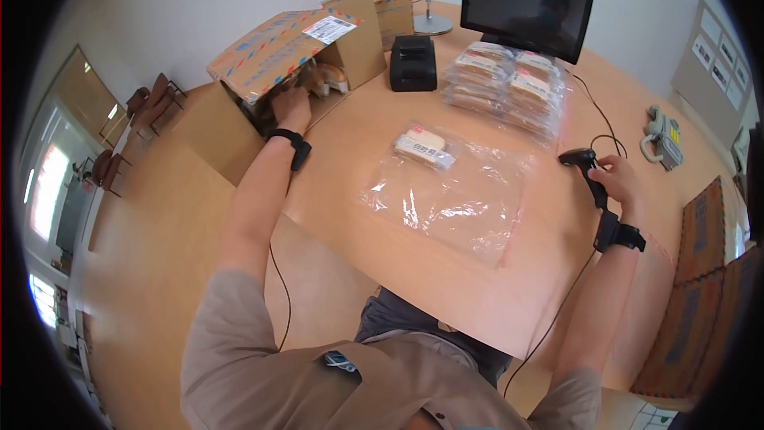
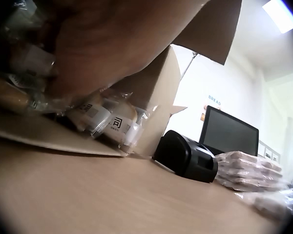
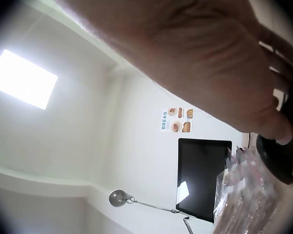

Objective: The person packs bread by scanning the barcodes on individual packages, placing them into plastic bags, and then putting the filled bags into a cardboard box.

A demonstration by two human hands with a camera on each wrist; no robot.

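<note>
The left hand [image 1: 291,107] reaches into a cardboard box [image 1: 263,48] lying on its side at the table's left; its fingertips are hidden among wrapped bread. In the left wrist view the hand [image 2: 117,44] is over plastic packs, with labelled bread packs [image 2: 119,123] beside it at the box opening. The right hand [image 1: 622,183] grips a black handheld scanner [image 1: 593,179] at the right of the table, and in the right wrist view its thumb lies against the black body [image 3: 278,158]. Between the hands, one labelled bread pack [image 1: 423,148] lies on a clear plastic bag [image 1: 454,203].
Stacked bagged bread [image 1: 509,84] sits before a monitor [image 1: 525,8]. A black printer [image 1: 413,64] stands beside the box, another open box [image 1: 391,20] behind it. A telephone [image 1: 662,139] is at the right; flat cardboard [image 1: 692,302] stands by the right edge. Cables trail across the table.
</note>
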